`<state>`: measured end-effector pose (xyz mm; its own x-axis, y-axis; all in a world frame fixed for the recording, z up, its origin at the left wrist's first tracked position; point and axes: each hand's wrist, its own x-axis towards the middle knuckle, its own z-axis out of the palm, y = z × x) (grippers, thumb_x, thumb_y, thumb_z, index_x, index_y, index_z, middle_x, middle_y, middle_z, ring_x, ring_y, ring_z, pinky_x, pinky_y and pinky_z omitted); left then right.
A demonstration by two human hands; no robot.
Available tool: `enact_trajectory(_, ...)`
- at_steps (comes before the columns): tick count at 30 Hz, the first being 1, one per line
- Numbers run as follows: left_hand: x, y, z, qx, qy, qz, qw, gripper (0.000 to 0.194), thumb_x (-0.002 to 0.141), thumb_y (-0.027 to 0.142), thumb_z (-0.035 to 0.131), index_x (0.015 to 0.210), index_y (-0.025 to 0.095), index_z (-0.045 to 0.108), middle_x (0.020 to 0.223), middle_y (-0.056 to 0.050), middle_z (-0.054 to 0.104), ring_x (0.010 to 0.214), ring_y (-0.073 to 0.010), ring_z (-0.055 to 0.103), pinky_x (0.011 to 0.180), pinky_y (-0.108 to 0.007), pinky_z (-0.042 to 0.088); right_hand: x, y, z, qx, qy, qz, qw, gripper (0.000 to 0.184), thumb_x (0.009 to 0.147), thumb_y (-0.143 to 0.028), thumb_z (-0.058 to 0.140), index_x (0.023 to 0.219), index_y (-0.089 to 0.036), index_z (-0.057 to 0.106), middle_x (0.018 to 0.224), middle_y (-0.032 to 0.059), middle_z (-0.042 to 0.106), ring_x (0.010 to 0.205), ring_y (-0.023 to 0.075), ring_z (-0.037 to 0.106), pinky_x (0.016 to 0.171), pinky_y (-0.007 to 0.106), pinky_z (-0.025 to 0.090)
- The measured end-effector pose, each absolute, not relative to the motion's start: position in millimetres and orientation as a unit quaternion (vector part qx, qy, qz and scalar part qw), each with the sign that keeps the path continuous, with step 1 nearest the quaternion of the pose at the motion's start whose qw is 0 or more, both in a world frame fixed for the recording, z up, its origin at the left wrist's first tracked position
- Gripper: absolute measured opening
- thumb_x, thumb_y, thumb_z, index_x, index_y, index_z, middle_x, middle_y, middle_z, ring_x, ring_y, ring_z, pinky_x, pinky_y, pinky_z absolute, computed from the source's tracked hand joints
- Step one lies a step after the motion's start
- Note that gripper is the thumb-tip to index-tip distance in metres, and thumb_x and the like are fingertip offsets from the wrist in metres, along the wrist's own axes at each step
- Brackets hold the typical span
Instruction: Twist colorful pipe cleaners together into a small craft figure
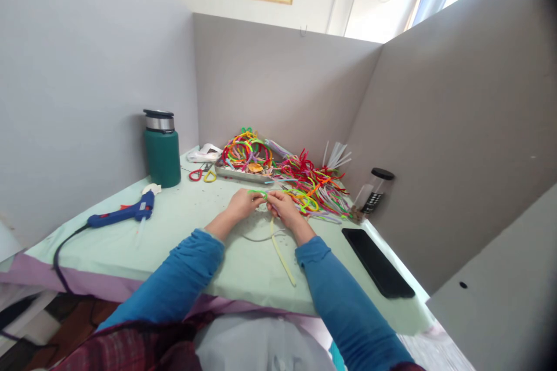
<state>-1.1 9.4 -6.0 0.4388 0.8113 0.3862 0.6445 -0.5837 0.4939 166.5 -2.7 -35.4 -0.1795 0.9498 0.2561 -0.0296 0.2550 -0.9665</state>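
Note:
Over the middle of the table, my left hand (243, 204) and my right hand (282, 207) meet with fingertips pinched. Between them shows a bright green pipe cleaner (257, 192), bent at its visible part; both hands grip it. A pale yellow strip (282, 255) hangs or lies below my right hand, running toward the front edge. Near it on the cloth lies a thin grey pipe cleaner (259, 239). The fingers hide where the green piece ends.
A metal tray (243, 174) holds colourful loops; beside it spreads a pile of pipe cleaners (315, 181). Left are a green bottle (162, 153), a blue glue gun (126, 211) and scissors (202, 175). A black phone (378, 262) lies right, near a clear jar (375, 192). Grey partitions (282, 75) enclose the table.

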Motion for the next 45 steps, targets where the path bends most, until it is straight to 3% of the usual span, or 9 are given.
enact_trajectory(21,-0.6,14.5,-7.8,0.801,0.442,0.326,0.239,0.038,0.078,0.045,0.055,0.061,0.015,0.070,0.051,0.000,0.058,0.050,-0.0099,0.043,0.053,-0.022,0.029,165.3,-5.0,-33.6,-0.391,-0.599,0.472,0.516,0.026,0.074,-0.043,0.062,0.073,-0.018,0.054,0.054,-0.0053,0.053,0.037,0.0052,0.037,0.038,0.021,0.021)
enact_trajectory(34,-2.9,21.6,-13.1,0.743,0.469,0.308,0.364,0.039,0.073,0.049,0.056,0.079,0.013,0.071,0.066,-0.003,0.066,0.038,-0.0067,0.038,0.040,-0.023,0.030,165.2,-6.0,-33.8,-0.384,-0.604,0.474,0.512,0.023,0.074,-0.039,0.064,0.074,-0.017,0.057,0.054,-0.0044,0.055,0.038,0.0054,0.038,0.039,0.021,0.023)
enact_trajectory(45,-1.4,21.8,-12.1,0.726,0.465,0.313,0.399,0.029,0.070,0.037,0.055,0.075,0.012,0.068,0.065,-0.003,0.066,0.037,-0.0075,0.039,0.037,-0.024,0.033,163.7,-8.1,-31.2,-0.388,-0.607,0.474,0.506,0.024,0.072,-0.039,0.065,0.075,-0.017,0.056,0.053,-0.0041,0.055,0.038,0.0056,0.037,0.039,0.021,0.023)
